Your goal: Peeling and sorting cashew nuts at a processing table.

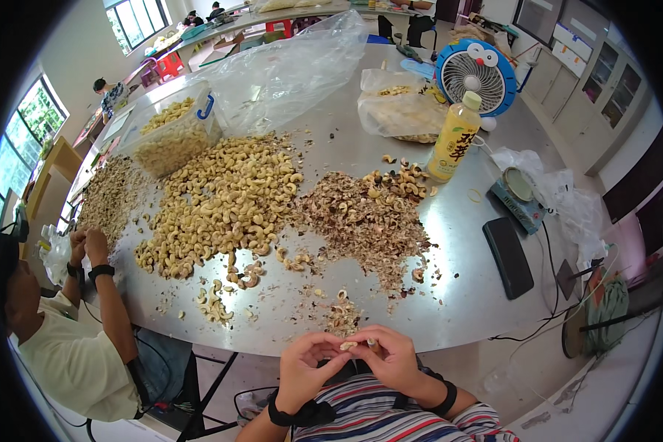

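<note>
My left hand (312, 362) pinches a pale cashew kernel (348, 346) at the table's near edge. My right hand (391, 353) meets it there, fingertips at the kernel. A small tool with a rounded end (372, 343) sticks up from my right fingers; its working end is hidden. Just beyond my hands lies a little heap of skin scraps (343, 315). To its left are a few peeled cashews (214, 304). A broad pile of cashews (215, 204) covers the middle left of the metal table (287, 334). Right of that lies a mound of brownish skins (373, 226).
A transparent bin of cashews (171, 138), a plastic bag of nuts (403, 113), a drink bottle (456, 138) and a blue fan (475, 80) stand farther back. A black phone (507, 258) and cables lie right. At left a co-worker (77, 353) sits by another crumb pile (108, 199).
</note>
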`<state>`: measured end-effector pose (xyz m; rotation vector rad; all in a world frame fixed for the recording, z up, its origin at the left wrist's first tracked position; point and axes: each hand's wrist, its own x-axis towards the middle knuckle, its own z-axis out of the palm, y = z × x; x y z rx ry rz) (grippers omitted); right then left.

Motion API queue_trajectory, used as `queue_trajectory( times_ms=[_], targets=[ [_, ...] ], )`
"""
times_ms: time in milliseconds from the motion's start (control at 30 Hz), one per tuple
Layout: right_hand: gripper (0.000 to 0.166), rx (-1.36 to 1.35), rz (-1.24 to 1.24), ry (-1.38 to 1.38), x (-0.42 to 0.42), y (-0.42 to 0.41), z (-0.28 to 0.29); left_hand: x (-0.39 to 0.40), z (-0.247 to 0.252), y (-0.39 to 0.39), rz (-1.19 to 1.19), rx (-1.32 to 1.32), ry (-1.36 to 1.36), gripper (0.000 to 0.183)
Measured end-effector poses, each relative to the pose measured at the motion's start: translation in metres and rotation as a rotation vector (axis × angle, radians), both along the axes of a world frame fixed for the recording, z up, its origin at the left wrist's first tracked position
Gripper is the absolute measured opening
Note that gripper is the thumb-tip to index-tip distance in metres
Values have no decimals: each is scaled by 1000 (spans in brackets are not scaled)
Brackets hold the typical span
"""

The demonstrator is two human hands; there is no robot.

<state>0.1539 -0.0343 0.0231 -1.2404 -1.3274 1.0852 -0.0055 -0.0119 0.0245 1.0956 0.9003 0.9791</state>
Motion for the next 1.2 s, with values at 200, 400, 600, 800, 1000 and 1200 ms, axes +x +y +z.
queue_trajectory(
  times_ms=[200,400,600,800,1000,1200],
  targets=[
    [14,24,25,88,3,1,-10,5,6,-2,42,-223,-154,23],
    [17,80,-13,55,2,4,-14,5,0,-4,86,-164,-138,19],
    [14,87,-41,87,1,4,-16,9,0,-5,155,-78,-153,17],
    [10,73,-52,46,4,3,-13,11,0,-6,145,-101,-150,21],
    [10,4,-46,43,6,0,-7,11,-5,-6,102,-176,-125,23],
    [8,161,-73,-2,5,3,-4,9,-8,-5,69,-203,-127,21]
  ],
)
